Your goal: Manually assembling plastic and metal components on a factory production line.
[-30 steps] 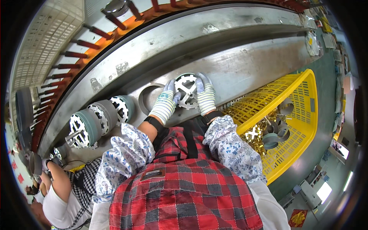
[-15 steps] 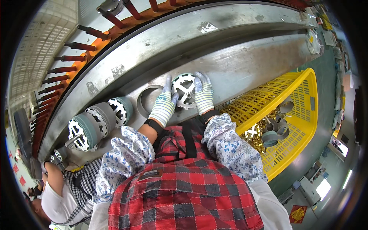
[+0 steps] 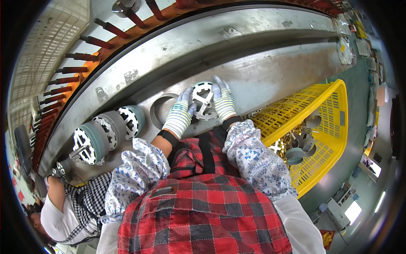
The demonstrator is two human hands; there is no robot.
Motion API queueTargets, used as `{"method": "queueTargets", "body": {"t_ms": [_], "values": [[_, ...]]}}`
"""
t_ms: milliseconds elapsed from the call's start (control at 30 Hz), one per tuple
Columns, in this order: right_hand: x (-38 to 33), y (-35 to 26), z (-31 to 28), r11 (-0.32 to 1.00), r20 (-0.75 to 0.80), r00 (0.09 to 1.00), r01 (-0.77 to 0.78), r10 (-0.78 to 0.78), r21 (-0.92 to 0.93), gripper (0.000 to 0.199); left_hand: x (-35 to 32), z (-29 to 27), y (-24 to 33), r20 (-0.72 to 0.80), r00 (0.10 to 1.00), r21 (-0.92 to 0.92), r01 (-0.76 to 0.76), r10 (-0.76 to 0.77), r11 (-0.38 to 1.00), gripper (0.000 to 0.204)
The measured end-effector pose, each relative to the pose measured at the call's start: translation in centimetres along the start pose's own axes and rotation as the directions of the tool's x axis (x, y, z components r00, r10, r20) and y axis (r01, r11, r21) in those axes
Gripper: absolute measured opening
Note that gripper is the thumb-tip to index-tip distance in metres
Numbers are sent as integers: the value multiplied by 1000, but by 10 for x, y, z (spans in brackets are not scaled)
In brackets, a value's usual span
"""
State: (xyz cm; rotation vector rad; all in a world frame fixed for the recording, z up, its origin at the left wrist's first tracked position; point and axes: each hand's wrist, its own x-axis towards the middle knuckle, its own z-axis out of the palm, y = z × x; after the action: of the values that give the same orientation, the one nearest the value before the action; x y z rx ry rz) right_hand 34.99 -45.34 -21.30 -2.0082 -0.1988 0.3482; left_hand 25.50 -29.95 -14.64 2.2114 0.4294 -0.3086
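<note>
At centre frame both knit-gloved hands grip a round slotted metal core (image 3: 203, 100), the left hand (image 3: 179, 115) closed on its left rim and the right hand (image 3: 223, 100) on its right, against a smooth grey steel bench (image 3: 270, 80). Just left lies a flat ring (image 3: 158, 111), then three cylindrical cores (image 3: 105, 131); a yellow plastic mesh crate (image 3: 325, 122) at right holds more parts

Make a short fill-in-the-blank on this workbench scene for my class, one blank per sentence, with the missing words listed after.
1. Both gloved hands, left hand and right hand, hold one slotted metal ____.
2. The basket on the person's right is coloured ____.
3. The person's apron is red and black ____.
4. Left of the hands, finished cylinders lie in a ____ on the steel bench.

Missing words: disc; yellow; check; row
</note>
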Motion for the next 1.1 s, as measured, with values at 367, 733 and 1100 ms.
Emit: {"method": "queueTargets", "body": {"t_ms": [367,733,1100], "values": [[-2,-7,-4,995,35,999,-7,11,-96,29,6,-4,-7,93,995,152,10,-25,988,64],[2,-14,-7,998,58,998,11,-7,-61,29,8,-14,2,141,987,247,43,-80,968,62],[-26,3,-37,981,-54,989,-126,135,147,34,33,2,95,510,855,652,-457,97,605,40]]}}
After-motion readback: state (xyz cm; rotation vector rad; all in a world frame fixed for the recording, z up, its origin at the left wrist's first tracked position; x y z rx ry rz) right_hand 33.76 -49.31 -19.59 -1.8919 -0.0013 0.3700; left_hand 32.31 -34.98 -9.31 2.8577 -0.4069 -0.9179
